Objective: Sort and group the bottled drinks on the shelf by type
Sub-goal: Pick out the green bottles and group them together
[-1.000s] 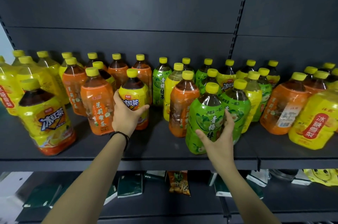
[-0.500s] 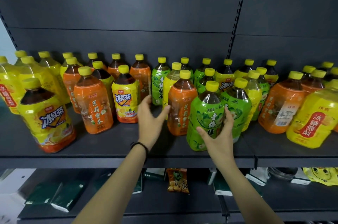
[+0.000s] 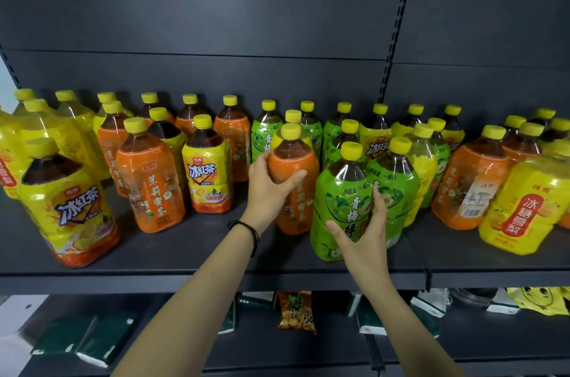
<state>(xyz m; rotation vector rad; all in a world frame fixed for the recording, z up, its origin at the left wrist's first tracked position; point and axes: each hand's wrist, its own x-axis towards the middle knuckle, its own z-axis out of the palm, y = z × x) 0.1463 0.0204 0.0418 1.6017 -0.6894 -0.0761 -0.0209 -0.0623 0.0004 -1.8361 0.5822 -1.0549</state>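
Landmark: we take the held orange bottle (image 3: 294,161) as our reference. It stands upright on the shelf (image 3: 200,256), about mid-width, and every place below is reckoned from it.
Left hand (image 3: 270,188): fingers curled round the landmark's shoulder from its left, with the thumb laid across its front. We record a full grip.
Right hand (image 3: 364,233): on the front green bottle (image 3: 339,194), which stands just right of the landmark and slightly forward. The thumb is spread over the lower label. The fingers reach up the bottle's right side into the gap beside the second green bottle (image 3: 398,182), so the bottle is clasped between thumb and fingers.
Wristband (image 3: 250,233): black, on the left wrist, below the landmark.
Green row (image 3: 334,133): green-labelled bottles behind and to the right of the landmark, with yellow-labelled ones mixed among them.
Small yellow bottle (image 3: 208,174): left of the landmark, apart from it, upright.
Left orange bottle (image 3: 151,188): farther left, nearer the shelf edge.
Large yellow bottle (image 3: 68,204): far left, at the shelf front.
Large orange bottle (image 3: 472,185): well to the right.
Pear-drink bottle (image 3: 530,207): farthest right, yellow with a red panel.
Caps: we find them yellow on every bottle in view.
Snack packet (image 3: 296,312): on the lower shelf, directly below the landmark.
Dark green packs (image 3: 101,336): on the lower shelf, below and well left.
Slotted upright (image 3: 398,22): on the back panel, above and to the right of the landmark.
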